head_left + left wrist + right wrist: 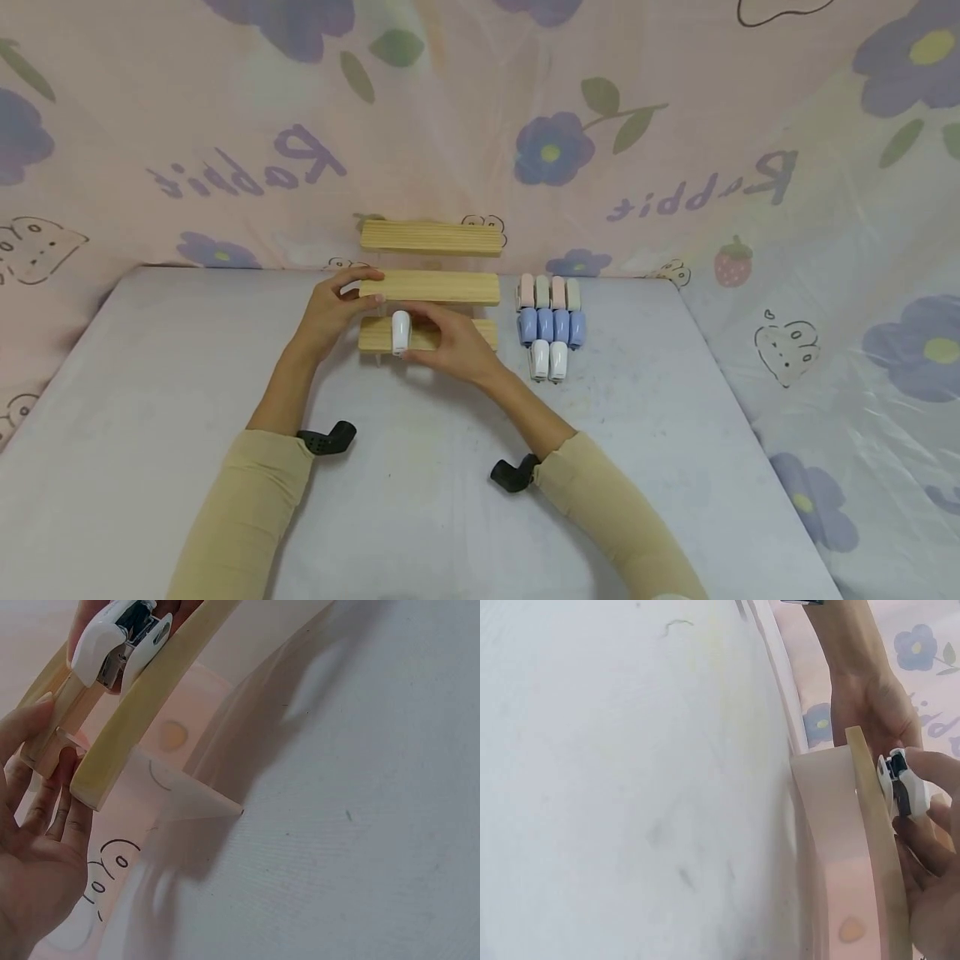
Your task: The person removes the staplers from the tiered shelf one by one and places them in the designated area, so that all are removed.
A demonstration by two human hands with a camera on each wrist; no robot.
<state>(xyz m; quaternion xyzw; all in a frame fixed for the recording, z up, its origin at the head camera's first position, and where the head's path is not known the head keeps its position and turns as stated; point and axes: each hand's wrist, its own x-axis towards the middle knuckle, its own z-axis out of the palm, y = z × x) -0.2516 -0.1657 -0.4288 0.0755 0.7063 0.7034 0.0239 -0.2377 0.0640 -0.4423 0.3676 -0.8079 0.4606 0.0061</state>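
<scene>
A three-tier wooden rack [442, 288] stands at the back of the table, its pale boards stepped one above another. My left hand [326, 312] grips the left end of the middle board, thumb and fingers on either side. Between thumb and fingers, my right hand [457, 346] pinches a small white stapler [401, 331] at the left part of the lowest board [480, 335]. The left wrist view shows the metal inside the white stapler [96, 641], close to the board's surface. Whether its underside touches the board I cannot tell.
Right of the rack lie several more small staplers in rows: pink and pale green ones [527, 292] at the back, blue ones [545, 325] in the middle, two white ones [558, 361] in front. A patterned cloth [450, 125] hangs behind the white table [420, 500].
</scene>
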